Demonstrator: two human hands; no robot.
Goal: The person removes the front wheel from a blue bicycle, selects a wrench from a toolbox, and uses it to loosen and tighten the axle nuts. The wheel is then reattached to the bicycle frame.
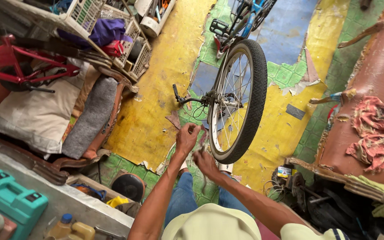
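Standing upturned just beyond the fingertips: bicycle wheel (238, 100), black tyre nearly touching. Closing around a dirty rag (199, 149), left hand (187, 138), fingers curled. Pinching the rag's lower end, right hand (206, 163), fingers narrow.

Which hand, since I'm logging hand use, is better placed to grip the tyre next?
Probably right: the right hand lies almost against the tyre; the left hand is higher, farther off.
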